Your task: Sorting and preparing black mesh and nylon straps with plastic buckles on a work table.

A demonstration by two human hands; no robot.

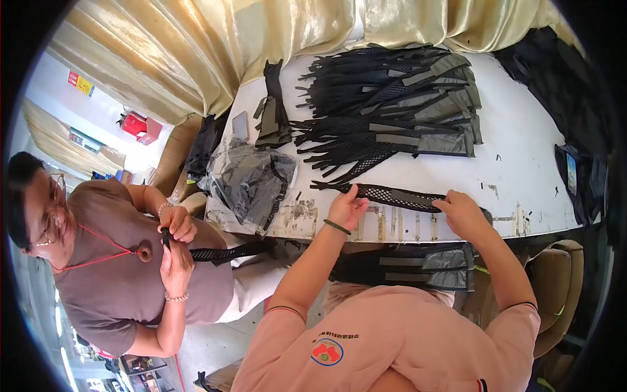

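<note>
Left hand (347,210) is pinching the strap (380,194) near its left end, thumb along the top, fingers curling loosely underneath, gap closed on the mesh; exact contact of the fingers behind is not showing. Right hand (461,214) is gripping the strap's right end, thumb and fingertips closing on it, other fingers folding in. Strap is black mesh with a plain dark strip, stretching nearly level between both hands over the near edge of the white table (516,144); cannot tell if it is touching the top. Its loose left tip is sticking out past the left hand. A dark band (337,227) is circling the left wrist.

Pile (398,98) of similar straps is lying beyond the hands, fringed ends pointing left, grey ends right. A bundle (274,121) is lying left of the pile, a clear bag (243,186) with dark stuff inside is sitting nearer, by the table's left side. A stack (408,264) with grey ends is resting below the table edge, at the wearer's lap. On the left a co-worker (130,245) is holding another black mesh piece (219,253) in both hands. Gold curtain (294,32) is hanging behind; black cloth (555,98) is heaping at right.
</note>
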